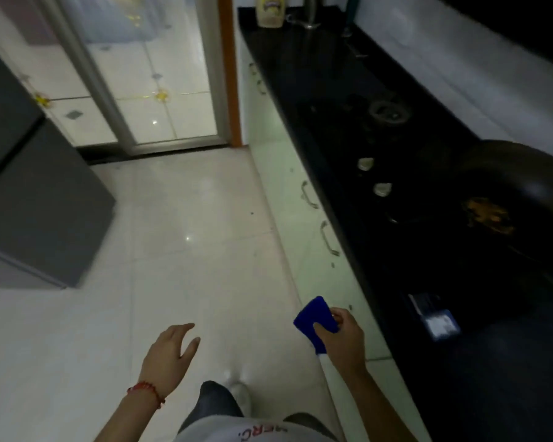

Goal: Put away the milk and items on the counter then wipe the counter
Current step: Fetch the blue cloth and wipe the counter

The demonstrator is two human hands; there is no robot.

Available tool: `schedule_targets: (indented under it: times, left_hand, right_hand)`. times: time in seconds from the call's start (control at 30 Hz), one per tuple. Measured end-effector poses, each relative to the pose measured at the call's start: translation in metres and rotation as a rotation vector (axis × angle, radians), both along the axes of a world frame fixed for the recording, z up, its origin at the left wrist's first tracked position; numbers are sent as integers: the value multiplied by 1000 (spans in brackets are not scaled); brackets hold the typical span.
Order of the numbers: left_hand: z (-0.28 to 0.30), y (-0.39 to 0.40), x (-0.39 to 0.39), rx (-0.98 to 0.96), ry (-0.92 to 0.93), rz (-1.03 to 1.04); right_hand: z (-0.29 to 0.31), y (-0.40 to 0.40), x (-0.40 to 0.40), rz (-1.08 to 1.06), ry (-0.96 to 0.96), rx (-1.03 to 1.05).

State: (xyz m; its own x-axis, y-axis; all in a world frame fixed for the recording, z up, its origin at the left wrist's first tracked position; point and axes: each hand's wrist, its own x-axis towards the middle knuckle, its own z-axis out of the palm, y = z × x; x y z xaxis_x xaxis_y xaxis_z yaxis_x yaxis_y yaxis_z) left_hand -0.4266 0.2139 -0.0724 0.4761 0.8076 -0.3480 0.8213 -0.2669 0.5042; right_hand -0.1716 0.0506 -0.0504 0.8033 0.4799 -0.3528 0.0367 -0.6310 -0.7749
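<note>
The right hand [340, 334] is pinching a blue sponge [316, 322], with the thumb across its near face and the fingers curling round its far edge; the sponge is sticking up and to the left out of the grip, over the floor [179, 250] just short of the counter's front edge. The left hand [170, 352] is hanging free over the floor, well to the left of the right hand, with its fingers relaxed and slightly spread and holding nothing. A red bracelet [146, 390] is sitting on its wrist.

The black counter [316, 90] is running along to the right of the right hand and away ahead of it. Just right of that hand, a small blue-and-white box [438, 320] is lying on the dark top; what it is cannot be told. Farther ahead and to the right, a dark pan [508, 186] with yellowish leftovers is resting on the counter, and beyond it two pale knobs [366, 164] are showing. At the far end, a yellow bottle [270, 11] is standing upright. White cabinet doors [300, 193] with metal handles are facing the floor below the counter. Far off to the left of the left hand, a grey fridge [35, 193] is standing.
</note>
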Motion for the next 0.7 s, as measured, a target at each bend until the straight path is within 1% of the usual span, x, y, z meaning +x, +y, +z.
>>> schedule_targets:
  times: [0.1,0.2,0.33,0.47,0.6,0.7]
  left_hand:
    - [-8,35,-21,-76,16,81]
    - [-15,68,-19,-171,9,128]
    - [-17,123,12,-262,-17,141]
    - [-19,196,49,-273,-63,188]
    - [-17,274,66,-366,-176,395]
    - [-19,318,62,-412,-198,544]
  right_hand:
    - [-14,42,-2,-5,2,-76]
    - [-22,78,1,14,35,-140]
    - [-38,124,18,74,35,-223]
    - [-57,179,43,98,41,-265]
    - [-69,249,74,135,70,-312]
    - [-71,306,98,174,85,-335]
